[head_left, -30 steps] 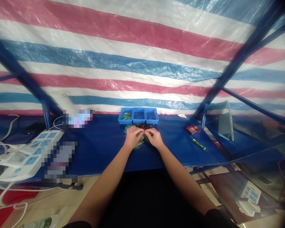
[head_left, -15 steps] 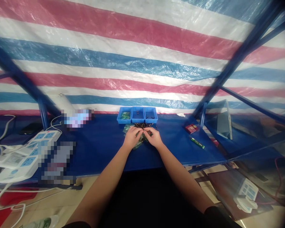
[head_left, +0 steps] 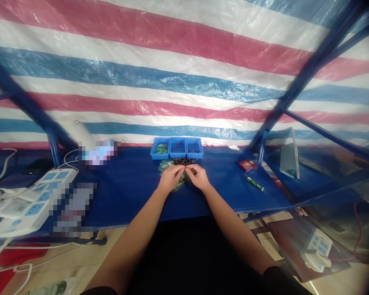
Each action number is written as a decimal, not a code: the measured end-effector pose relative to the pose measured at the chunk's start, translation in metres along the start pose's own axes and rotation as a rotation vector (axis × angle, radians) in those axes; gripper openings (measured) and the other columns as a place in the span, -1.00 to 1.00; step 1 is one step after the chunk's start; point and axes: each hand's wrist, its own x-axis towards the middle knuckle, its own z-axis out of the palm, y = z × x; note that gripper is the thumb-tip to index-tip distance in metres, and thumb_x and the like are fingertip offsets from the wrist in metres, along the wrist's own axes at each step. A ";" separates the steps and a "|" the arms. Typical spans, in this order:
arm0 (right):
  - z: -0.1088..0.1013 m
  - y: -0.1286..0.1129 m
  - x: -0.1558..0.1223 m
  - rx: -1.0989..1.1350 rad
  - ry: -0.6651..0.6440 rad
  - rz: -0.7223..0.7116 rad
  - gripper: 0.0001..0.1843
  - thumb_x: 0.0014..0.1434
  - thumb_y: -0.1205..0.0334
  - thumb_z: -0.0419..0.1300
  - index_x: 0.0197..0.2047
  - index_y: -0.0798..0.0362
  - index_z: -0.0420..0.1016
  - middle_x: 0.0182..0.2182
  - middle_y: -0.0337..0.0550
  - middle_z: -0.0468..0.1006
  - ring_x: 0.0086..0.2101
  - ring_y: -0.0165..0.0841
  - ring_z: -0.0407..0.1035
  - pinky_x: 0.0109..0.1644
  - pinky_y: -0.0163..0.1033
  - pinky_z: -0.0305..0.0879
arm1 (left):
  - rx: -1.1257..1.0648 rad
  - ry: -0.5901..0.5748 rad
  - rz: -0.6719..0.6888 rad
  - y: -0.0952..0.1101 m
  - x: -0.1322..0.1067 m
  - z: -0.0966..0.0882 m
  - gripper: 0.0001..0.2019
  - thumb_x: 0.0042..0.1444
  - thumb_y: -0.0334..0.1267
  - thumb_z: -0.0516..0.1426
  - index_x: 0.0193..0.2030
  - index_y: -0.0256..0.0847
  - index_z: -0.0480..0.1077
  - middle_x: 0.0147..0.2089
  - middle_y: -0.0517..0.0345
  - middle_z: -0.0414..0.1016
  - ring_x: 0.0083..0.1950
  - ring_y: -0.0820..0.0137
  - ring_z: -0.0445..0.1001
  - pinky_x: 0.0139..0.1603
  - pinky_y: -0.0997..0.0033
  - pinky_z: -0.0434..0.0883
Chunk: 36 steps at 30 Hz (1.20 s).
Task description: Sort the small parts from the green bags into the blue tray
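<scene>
My left hand [head_left: 170,177] and my right hand [head_left: 198,177] meet fingertip to fingertip over the blue table, both pinched closed. Whatever sits between the fingertips is too small and too covered to name. Under and between the hands lie green packets [head_left: 178,185] in clear plastic. Just beyond the fingers spreads a pile of small dark parts [head_left: 184,161]. Behind it stand three blue bins in a row: the left bin [head_left: 159,156] holds green packets, the middle bin [head_left: 178,154] a few tiny pieces, the right bin [head_left: 194,155] a few small dark pieces.
At the right lie a red box [head_left: 247,165] and a green tube [head_left: 255,183]. A white power strip [head_left: 38,200] with cables occupies the left end. Blue frame posts [head_left: 53,147] rise at both sides, before a striped plastic sheet [head_left: 160,90]. The table's front edge [head_left: 126,225] is close to my body.
Both hands stay together at the same spot, with only a slight shift of the fingers. The whole view has moved a little.
</scene>
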 end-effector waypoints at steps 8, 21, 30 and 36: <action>0.000 0.002 -0.001 0.024 0.005 0.028 -0.71 0.24 0.07 0.16 -0.04 -0.02 0.54 -0.24 -0.13 0.62 -0.31 -0.32 0.47 -0.24 -0.22 0.41 | 0.013 -0.101 -0.053 0.007 0.003 -0.008 -0.72 0.36 -0.13 -0.05 -0.07 -0.09 0.46 -0.11 0.14 0.57 -0.09 0.34 0.51 -0.06 0.37 0.39; 0.000 -0.002 -0.001 -0.005 -0.013 -0.021 -0.77 0.22 0.13 0.20 -0.09 -0.04 0.57 -0.26 -0.11 0.62 -0.22 -0.28 0.49 -0.17 -0.17 0.45 | -0.046 -0.078 -0.083 0.008 0.004 -0.007 -0.73 0.33 -0.09 -0.01 -0.12 -0.11 0.48 -0.18 0.13 0.58 -0.19 0.35 0.52 -0.16 0.39 0.41; 0.001 0.004 0.000 0.008 0.001 -0.018 -0.76 0.22 0.13 0.20 -0.07 -0.04 0.58 -0.21 -0.08 0.62 -0.22 -0.28 0.48 -0.18 -0.18 0.46 | -0.083 -0.062 -0.121 0.002 0.002 -0.003 -0.75 0.29 -0.10 0.05 -0.04 -0.11 0.48 -0.14 0.13 0.60 -0.23 0.38 0.54 -0.16 0.41 0.44; 0.000 0.002 -0.001 0.029 0.000 -0.013 -0.74 0.22 0.11 0.21 -0.04 -0.06 0.58 -0.23 -0.10 0.62 -0.23 -0.28 0.49 -0.16 -0.17 0.47 | -0.080 -0.085 -0.095 0.004 0.004 -0.005 -0.75 0.33 -0.12 0.00 -0.07 -0.10 0.46 -0.10 0.14 0.58 -0.11 0.35 0.53 -0.08 0.39 0.42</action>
